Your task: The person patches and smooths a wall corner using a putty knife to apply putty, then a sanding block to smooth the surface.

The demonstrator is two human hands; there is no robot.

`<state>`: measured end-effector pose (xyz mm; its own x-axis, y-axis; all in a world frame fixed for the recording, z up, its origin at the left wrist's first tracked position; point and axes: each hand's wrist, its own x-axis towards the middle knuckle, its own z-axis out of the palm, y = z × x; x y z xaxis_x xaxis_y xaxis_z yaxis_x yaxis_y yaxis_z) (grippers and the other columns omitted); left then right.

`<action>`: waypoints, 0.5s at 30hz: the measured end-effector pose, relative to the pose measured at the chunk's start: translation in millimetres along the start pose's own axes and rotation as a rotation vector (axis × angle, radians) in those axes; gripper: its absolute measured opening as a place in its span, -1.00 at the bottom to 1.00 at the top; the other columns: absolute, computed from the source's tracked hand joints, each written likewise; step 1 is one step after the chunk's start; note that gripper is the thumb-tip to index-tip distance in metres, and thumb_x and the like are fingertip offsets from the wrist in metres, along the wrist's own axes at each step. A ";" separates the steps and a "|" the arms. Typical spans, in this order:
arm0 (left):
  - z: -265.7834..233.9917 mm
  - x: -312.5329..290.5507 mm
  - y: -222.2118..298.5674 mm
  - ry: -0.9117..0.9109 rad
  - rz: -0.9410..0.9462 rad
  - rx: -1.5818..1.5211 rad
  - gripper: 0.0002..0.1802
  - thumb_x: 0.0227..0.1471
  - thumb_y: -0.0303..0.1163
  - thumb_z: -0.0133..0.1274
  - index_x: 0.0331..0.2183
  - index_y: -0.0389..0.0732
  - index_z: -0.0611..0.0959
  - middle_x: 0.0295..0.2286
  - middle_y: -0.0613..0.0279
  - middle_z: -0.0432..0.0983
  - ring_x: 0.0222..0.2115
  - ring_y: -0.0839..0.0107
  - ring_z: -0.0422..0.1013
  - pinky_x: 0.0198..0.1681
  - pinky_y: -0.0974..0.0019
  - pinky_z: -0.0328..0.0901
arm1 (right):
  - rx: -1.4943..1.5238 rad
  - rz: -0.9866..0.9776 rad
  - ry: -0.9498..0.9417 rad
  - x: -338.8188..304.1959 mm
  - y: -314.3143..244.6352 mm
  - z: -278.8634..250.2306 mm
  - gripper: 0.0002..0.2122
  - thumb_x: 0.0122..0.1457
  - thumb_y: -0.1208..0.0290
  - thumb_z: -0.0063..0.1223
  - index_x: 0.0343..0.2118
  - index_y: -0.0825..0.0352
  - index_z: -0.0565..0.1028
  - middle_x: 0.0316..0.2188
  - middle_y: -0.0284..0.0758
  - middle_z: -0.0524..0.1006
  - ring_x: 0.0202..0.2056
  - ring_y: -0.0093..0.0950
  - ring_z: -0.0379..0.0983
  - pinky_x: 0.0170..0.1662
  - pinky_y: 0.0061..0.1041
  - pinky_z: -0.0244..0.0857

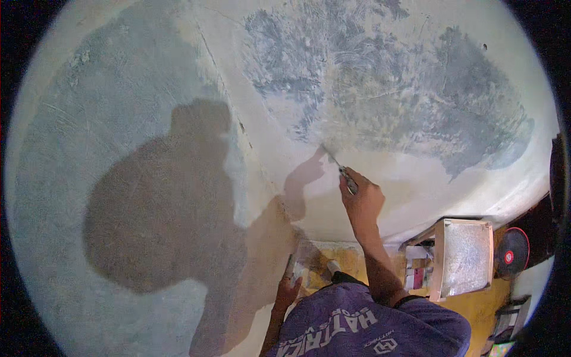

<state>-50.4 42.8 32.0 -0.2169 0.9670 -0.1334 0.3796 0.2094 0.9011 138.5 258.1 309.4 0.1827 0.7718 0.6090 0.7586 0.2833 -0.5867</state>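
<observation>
My right hand [366, 199] is raised to the wall, fingers wrapped round the dark handle of a putty knife [345, 175]. Its thin blade slants up and left, with the tip at the wall by the lower border of a blue-grey patch [369, 83]. Low in the picture, close to the wall, my left hand [288, 289] is closed round a pale, narrow, flat-looking object [291, 266]; its kind cannot be made out. The wall [392, 184] around the knife is whitish and smooth, while the patch above is streaked and blotchy.
A crack [241, 126] runs down the wall, left of the knife. Further left is a wide grey-blue area [53, 196] under my large shadow. At the lower right stand a wooden-framed piece [468, 257] with a shiny top and a round dark fan [511, 253], above a yellowish floor [482, 315].
</observation>
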 end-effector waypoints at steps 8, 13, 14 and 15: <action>-5.2 -3.8 13.8 0.018 -0.064 0.203 -0.40 0.00 -0.14 0.09 -0.04 -0.38 0.39 -0.19 -0.18 0.45 -0.14 -0.05 0.39 -0.07 0.06 0.27 | 0.067 0.133 -0.236 -16.1 14.8 11.8 -0.84 -0.02 0.32 0.19 -0.39 0.26 0.59 -0.55 -0.18 0.55 -0.49 -0.24 0.52 -0.43 -0.37 0.38; 0.4 -9.1 1.8 0.053 -0.044 0.066 -0.41 0.02 -0.10 0.06 -0.08 -0.41 0.42 -0.19 -0.24 0.44 -0.13 -0.08 0.38 -0.07 0.07 0.27 | 0.346 -0.076 -0.163 -30.0 17.7 11.0 -0.84 -0.06 0.44 0.23 -0.42 0.37 0.53 -0.44 -0.16 0.51 -0.44 -0.26 0.49 -0.37 -0.40 0.36; 1.1 -9.1 -1.3 0.049 -0.028 0.091 -0.40 0.03 -0.07 0.04 -0.10 -0.43 0.43 -0.19 -0.30 0.43 -0.14 -0.12 0.37 -0.09 0.06 0.27 | 0.395 -0.059 -0.182 -29.5 13.9 8.3 -0.83 -0.08 0.47 0.26 -0.43 0.39 0.52 -0.40 -0.16 0.49 -0.41 -0.28 0.49 -0.35 -0.41 0.37; 0.8 -7.2 4.7 0.044 -0.026 0.090 -0.40 0.03 -0.07 0.04 -0.10 -0.43 0.43 -0.19 -0.30 0.43 -0.14 -0.12 0.37 -0.09 0.06 0.27 | 0.390 -0.058 -0.179 -26.4 11.1 3.5 -0.83 -0.08 0.47 0.26 -0.43 0.39 0.52 -0.40 -0.16 0.49 -0.41 -0.28 0.49 -0.35 -0.41 0.37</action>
<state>-46.3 37.0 36.9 -0.2662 0.9542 -0.1366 0.4521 0.2487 0.8566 139.9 242.8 284.9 0.0096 0.8253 0.5647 0.4646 0.4964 -0.7333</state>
